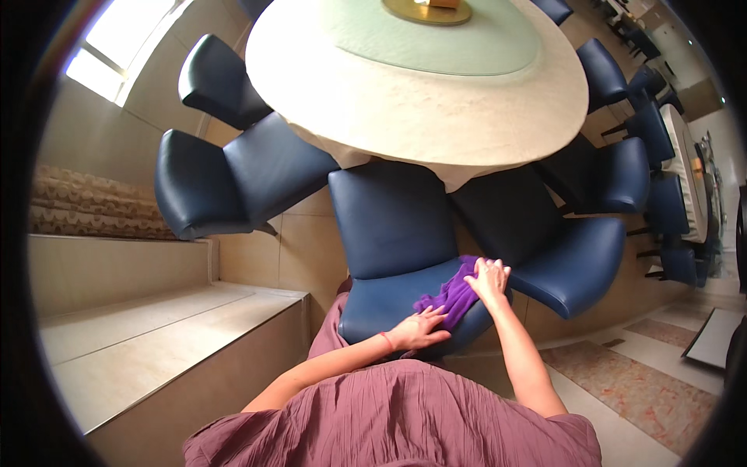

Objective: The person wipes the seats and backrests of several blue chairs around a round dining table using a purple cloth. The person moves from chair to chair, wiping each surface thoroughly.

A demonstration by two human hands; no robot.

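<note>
A blue leather-look chair (394, 222) stands right in front of me, its seat partly under the tablecloth and its backrest (382, 300) towards me. A crumpled purple cloth (458, 295) lies across the right part of that backrest. My right hand (492, 279) grips the cloth's far end near the backrest's right edge. At the near end, my left hand (417, 330) lies along the top of the backrest, fingers apart and fingertips touching the cloth. A red string circles my left wrist.
A round table (408, 125) with a pale tablecloth carries a glass turntable (443, 52). Blue chairs stand close on the left (245, 175) and right (560, 245). A tiled step (169, 327) is at my left. Farther right is another table (683, 175) with chairs.
</note>
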